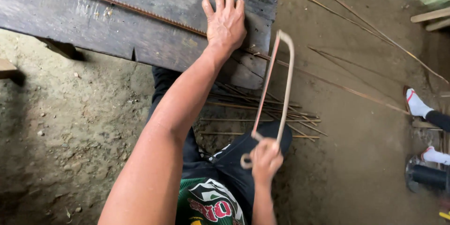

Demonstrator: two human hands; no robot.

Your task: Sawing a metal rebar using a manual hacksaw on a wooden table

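Note:
My left hand [226, 21] presses flat on a long ribbed steel bar [117, 3] that lies across a dark wooden bench [140, 32], fingers spread over the bar near the bench's right edge. The bar sticks out past the edge toward the right. My right hand [266, 159] grips the handle of a hacksaw [279, 84]. The saw's thin blade and curved frame reach up to the bar just right of my left hand.
Several cut lengths of steel bar [262, 112] lie on the dirt floor under the bench edge. Long thin rods [356, 18] run across the ground at the upper right. Another person's feet in white socks [417, 105] stand at the right edge, beside a dark cylinder [429, 175].

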